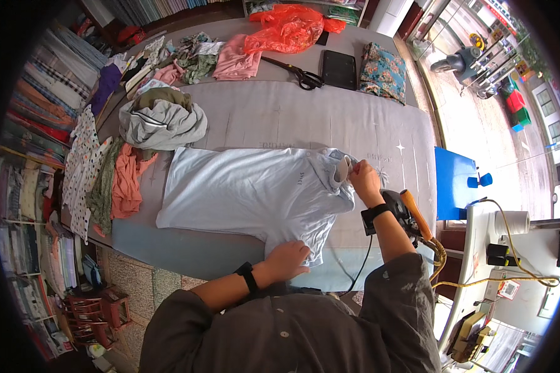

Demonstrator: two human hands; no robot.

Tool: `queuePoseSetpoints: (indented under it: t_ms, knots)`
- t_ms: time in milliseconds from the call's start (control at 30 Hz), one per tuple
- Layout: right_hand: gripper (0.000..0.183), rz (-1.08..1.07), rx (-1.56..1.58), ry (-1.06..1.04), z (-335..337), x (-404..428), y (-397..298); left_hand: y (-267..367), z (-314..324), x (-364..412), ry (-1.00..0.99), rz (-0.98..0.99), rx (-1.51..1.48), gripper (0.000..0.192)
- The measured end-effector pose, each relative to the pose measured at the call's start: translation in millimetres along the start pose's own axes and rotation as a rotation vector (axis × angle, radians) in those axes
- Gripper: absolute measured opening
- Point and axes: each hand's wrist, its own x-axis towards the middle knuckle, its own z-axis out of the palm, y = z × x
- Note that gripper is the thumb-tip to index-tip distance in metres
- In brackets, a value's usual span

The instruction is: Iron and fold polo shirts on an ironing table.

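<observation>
A light blue polo shirt (242, 191) lies across a padded grey table (242, 112), its hem to the left and its collar (338, 172) to the right. Small dark lettering marks its chest. At the collar, my right hand (365, 181) pinches the fabric between thumb and fingers. My left hand (287, 262) rests flat on the sleeve at the table's near edge, fingers slightly spread. Just right of my right wrist stands an electric iron (394, 210) with an orange wooden handle (415, 214), partly hidden by my forearm.
Crumpled grey clothing (163, 121) and a salmon garment (126, 186) lie at the left. Along the back are black-handled scissors (303, 77), a black tray (338, 69), folded floral fabric (383, 72) and a red plastic bag (289, 30). A yellowish hose (490, 281) runs from the iron rightward.
</observation>
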Motion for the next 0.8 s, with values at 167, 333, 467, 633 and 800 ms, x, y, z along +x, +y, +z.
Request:
queuePoseSetpoints:
  t_ms: [167,333,467,633,800]
  knots:
    - [0.014,-0.174,0.103,-0.078,-14,-1,3,8,-40,44,0.193,0.018,0.134,0.061]
    - [0.013,-0.578,-0.128,0.042,-9,-14,-4,-23,-35,89,0.277,0.02,0.19,0.071]
    - [0.019,-0.641,-0.268,-0.062,-10,-14,-3,-30,-20,110,0.212,-0.009,0.248,0.085]
    - [0.015,-0.58,-0.422,-0.118,-19,-12,1,-31,-12,119,0.079,-0.088,0.297,0.097]
    - [0.012,-0.694,-0.307,-0.024,-24,4,25,-35,-13,122,0.056,-0.124,0.169,0.111]
